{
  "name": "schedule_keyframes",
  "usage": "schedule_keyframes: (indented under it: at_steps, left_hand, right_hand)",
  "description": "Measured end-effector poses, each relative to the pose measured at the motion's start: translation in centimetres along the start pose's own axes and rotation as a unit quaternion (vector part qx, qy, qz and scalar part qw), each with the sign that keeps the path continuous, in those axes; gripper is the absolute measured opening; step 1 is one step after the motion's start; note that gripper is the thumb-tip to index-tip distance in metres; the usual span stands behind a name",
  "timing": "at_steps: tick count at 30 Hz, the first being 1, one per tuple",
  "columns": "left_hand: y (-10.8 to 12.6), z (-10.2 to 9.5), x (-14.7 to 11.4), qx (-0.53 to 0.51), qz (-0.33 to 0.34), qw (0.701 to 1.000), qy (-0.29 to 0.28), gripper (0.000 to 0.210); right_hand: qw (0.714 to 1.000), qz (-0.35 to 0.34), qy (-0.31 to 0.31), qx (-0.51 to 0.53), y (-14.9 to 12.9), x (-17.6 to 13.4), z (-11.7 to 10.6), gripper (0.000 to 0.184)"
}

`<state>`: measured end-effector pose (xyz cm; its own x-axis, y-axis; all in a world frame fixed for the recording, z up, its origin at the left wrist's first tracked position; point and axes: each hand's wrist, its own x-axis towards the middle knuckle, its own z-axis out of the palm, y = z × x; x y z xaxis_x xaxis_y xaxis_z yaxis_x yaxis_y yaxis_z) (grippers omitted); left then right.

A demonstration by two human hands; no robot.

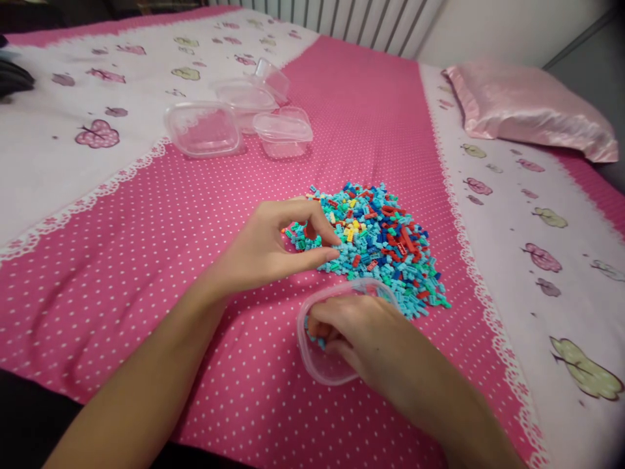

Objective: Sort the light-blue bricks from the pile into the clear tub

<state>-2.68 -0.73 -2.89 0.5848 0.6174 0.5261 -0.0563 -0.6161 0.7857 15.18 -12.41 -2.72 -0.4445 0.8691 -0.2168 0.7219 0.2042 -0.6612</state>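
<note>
A heap of tiny plastic building bricks [375, 228], mostly light blue with red, dark blue, green and yellow ones, lies on the pink dotted bedsheet. At its left edge is my left hand [278, 244], thumb and forefinger tips pinched close together among light blue bricks; whatever is between them is too small to make out. My right hand [361, 332] reaches into a clear plastic container [312, 374] just in front of the heap. Its fingers are curled, and what they may hold is hidden. A few blue bricks [319, 342] show inside, beside those fingers.
Several clear plastic containers stand farther back on the bed, among them a wide one [205, 130] and a smaller one [283, 137]. A pink satin pillow [527, 107] rests at the right. White headboard bars [361, 23] rise behind.
</note>
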Motion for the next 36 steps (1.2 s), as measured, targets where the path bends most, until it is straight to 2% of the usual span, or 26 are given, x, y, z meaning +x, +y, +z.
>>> schedule_keyframes:
  at_steps: [7,12,21,26,32,36]
  left_hand:
    - [-0.2,0.1,0.1,-0.001,0.008,1.000,0.001,0.013]
    - [-0.2,0.1,0.1,0.003,0.006,1.000,-0.002,0.012]
    - [-0.1,0.0,0.1,0.011,0.006,1.000,-0.010,0.012]
    - [-0.1,0.1,0.2,0.017,0.004,1.000,-0.014,0.012]
    - [-0.1,0.1,0.1,0.022,0.004,1.000,-0.015,0.012]
    - [0.0,0.2,0.2,0.024,0.003,1.000,-0.018,0.013]
  right_hand:
    - [0.998,0.038,-0.004,-0.048,-0.9,0.1,-0.4,0.020]
    - [0.998,0.025,0.021,-0.052,-0.6,-0.1,-0.2,0.021]
    - [0.995,0.095,0.010,-0.040,-0.9,-0.3,-0.8,0.019]
    - [0.997,0.062,0.043,-0.013,-0.2,-1.5,-0.7,0.021]
    - [0.999,0.017,0.041,-0.006,-0.7,-2.0,-0.2,0.022]
    - [0.999,0.018,0.033,0.002,-1.0,-1.7,-0.2,0.021]
